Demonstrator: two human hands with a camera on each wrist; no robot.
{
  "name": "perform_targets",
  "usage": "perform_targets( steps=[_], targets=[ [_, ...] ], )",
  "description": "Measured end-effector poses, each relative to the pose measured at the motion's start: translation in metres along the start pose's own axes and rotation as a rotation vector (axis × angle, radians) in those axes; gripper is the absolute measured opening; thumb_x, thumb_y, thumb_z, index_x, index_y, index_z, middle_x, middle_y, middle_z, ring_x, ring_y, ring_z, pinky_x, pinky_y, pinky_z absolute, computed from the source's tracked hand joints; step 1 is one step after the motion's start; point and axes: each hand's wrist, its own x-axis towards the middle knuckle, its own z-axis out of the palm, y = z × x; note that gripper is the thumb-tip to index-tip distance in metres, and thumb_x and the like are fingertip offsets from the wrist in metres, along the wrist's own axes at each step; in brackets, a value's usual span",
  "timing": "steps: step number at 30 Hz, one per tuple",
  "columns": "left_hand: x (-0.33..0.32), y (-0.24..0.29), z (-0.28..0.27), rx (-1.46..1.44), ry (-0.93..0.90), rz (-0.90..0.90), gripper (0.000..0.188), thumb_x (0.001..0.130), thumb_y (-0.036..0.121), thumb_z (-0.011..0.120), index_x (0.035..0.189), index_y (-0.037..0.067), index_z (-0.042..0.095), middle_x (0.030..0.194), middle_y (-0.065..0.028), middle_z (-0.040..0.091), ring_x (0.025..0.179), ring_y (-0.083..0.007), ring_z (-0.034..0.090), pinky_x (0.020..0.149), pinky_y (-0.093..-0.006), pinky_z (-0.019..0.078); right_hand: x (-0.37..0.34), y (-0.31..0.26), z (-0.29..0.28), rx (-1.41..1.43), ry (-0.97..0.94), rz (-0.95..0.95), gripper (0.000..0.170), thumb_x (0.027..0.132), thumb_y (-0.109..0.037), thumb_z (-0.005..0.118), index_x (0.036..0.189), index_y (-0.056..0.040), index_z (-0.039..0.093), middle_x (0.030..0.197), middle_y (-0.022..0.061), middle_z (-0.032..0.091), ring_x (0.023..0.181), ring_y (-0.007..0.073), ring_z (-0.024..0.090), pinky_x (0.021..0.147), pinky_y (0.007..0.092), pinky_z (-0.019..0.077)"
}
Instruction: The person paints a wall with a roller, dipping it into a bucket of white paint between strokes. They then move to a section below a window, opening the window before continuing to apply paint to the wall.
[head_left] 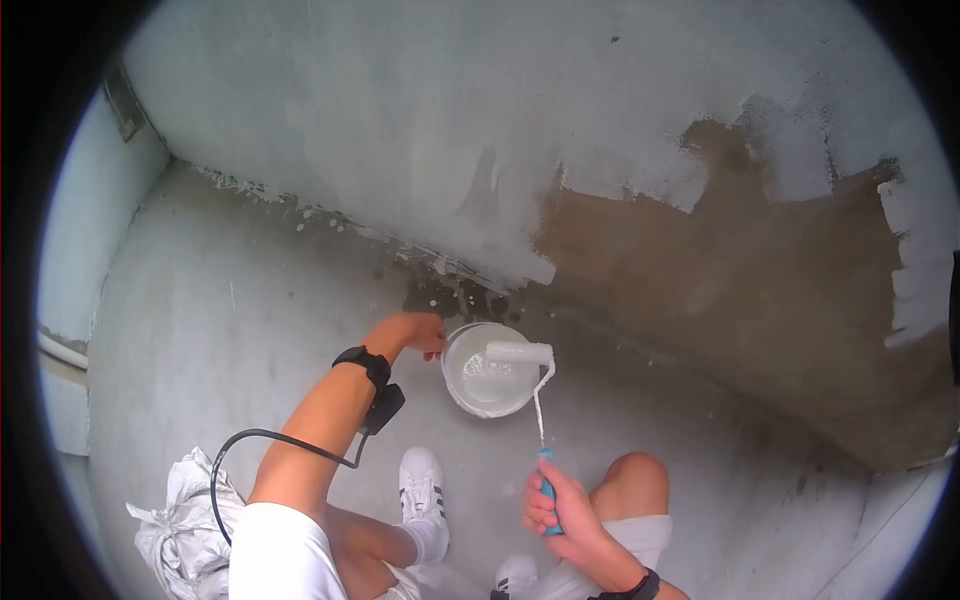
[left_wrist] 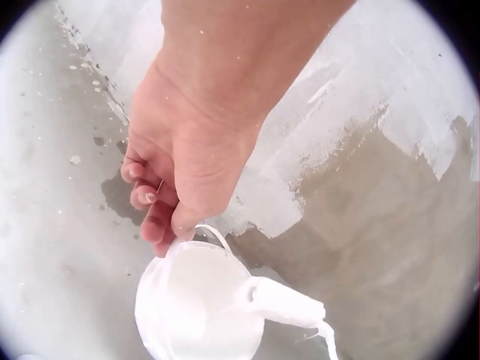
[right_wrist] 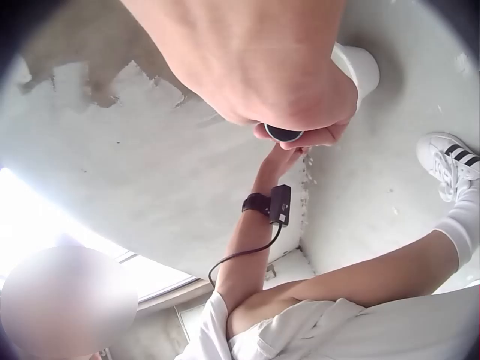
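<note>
A white bucket (head_left: 490, 412) of pale paint stands on the floor, its wall (left_wrist: 152, 307) also visible in the left wrist view. My left hand (head_left: 418, 332) (left_wrist: 191, 154) pinches the bucket's edge between thumb and fingers, beside its thin handle. My right hand (head_left: 572, 508) (right_wrist: 300, 90) grips a roller's blue handle (head_left: 547, 490); the dark handle end (right_wrist: 283, 133) shows in the right wrist view. Coated in white, the roller sleeve (head_left: 520, 352) (left_wrist: 289, 304) lies level over the bucket's opening, near its far right side. Whether it touches the paint, I cannot tell.
The wall (head_left: 350, 120) has pale paint with a bare brown patch (head_left: 720, 260) at the right. White spatters and dark wet spots (head_left: 470, 297) mark the floor by the wall's base. A crumpled white cloth (head_left: 185, 520) lies at lower left, near my shoe (head_left: 422, 485).
</note>
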Motion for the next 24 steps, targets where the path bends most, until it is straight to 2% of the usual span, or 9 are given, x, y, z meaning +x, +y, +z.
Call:
perform_targets(
  steps=[2, 5, 8, 11, 15, 18, 24],
  targets=[
    [-0.001, -0.004, 0.002, -0.003, -0.009, 0.002, 0.03, 0.085, 0.03, 0.051, 0.086, 0.011, 0.074, 0.079, -0.0012, 0.072, 0.086, -0.0184, 0.067, 0.082, -0.0356, 0.0498, -0.004, -0.018, 0.009, 0.04, -0.029, -0.026, 0.034, 0.099, -0.04, 0.049, 0.085, -0.0088, 0.046, 0.06, -0.0013, 0.036, 0.046, 0.01, 0.034, 0.044, 0.0268, 0.0307],
    [0.0, 0.004, -0.001, -0.008, 0.01, 0.016, 0.03, 0.085, 0.03, 0.051, 0.086, 0.011, 0.074, 0.079, -0.001, 0.072, 0.085, -0.0186, 0.067, 0.082, -0.0355, 0.0497, -0.034, -0.057, 0.04, -0.071, -0.013, -0.246, 0.033, 0.099, -0.04, 0.049, 0.085, -0.0095, 0.046, 0.06, -0.002, 0.036, 0.045, 0.0089, 0.034, 0.044, 0.0257, 0.0294],
    [0.008, -0.01, 0.003, 0.005, -0.002, 0.04, 0.032, 0.091, 0.032, 0.049, 0.087, 0.011, 0.072, 0.077, 0.0006, 0.07, 0.082, -0.0172, 0.064, 0.08, -0.0348, 0.0481, -0.052, -0.088, 0.073, -0.045, 0.005, -0.367, 0.034, 0.1, -0.039, 0.048, 0.08, -0.0119, 0.044, 0.055, -0.0059, 0.034, 0.039, 0.0056, 0.03, 0.039, 0.0242, 0.0283],
    [0.012, -0.012, 0.007, -0.03, -0.012, 0.037, 0.031, 0.09, 0.031, 0.05, 0.087, 0.01, 0.072, 0.077, 0.0, 0.07, 0.082, -0.0172, 0.064, 0.081, -0.0348, 0.048, -0.058, -0.108, 0.09, -0.008, -0.022, -0.467, 0.033, 0.099, -0.039, 0.049, 0.08, -0.0124, 0.044, 0.055, -0.0062, 0.034, 0.04, 0.0055, 0.03, 0.04, 0.024, 0.0284],
    [0.019, -0.014, 0.007, -0.033, -0.016, 0.053, 0.028, 0.084, 0.028, 0.052, 0.086, 0.01, 0.074, 0.08, -0.001, 0.072, 0.087, -0.0203, 0.067, 0.084, -0.0366, 0.0494, -0.047, -0.11, 0.104, 0.078, -0.002, -0.543, 0.032, 0.099, -0.039, 0.049, 0.081, -0.0129, 0.044, 0.057, -0.0064, 0.034, 0.044, 0.005, 0.031, 0.042, 0.0238, 0.0274],
    [0.02, -0.019, 0.01, -0.02, 0.002, 0.08, 0.032, 0.089, 0.031, 0.048, 0.087, 0.01, 0.072, 0.077, -0.0014, 0.07, 0.08, -0.0183, 0.064, 0.08, -0.0345, 0.0482, -0.029, -0.113, 0.102, 0.158, 0.014, -0.553, 0.03, 0.099, -0.037, 0.049, 0.081, -0.0132, 0.044, 0.057, -0.0065, 0.033, 0.044, 0.0055, 0.031, 0.042, 0.0241, 0.027],
    [0.016, -0.016, 0.008, -0.007, 0.004, 0.087, 0.032, 0.089, 0.031, 0.048, 0.087, 0.011, 0.073, 0.076, -0.0011, 0.07, 0.078, -0.018, 0.065, 0.077, -0.0344, 0.0489, 0.014, -0.106, 0.076, 0.143, 0.007, -0.517, 0.032, 0.099, -0.038, 0.048, 0.084, -0.0097, 0.041, 0.059, -0.0035, 0.033, 0.045, 0.0087, 0.032, 0.044, 0.0271, 0.0296]
  ],
)
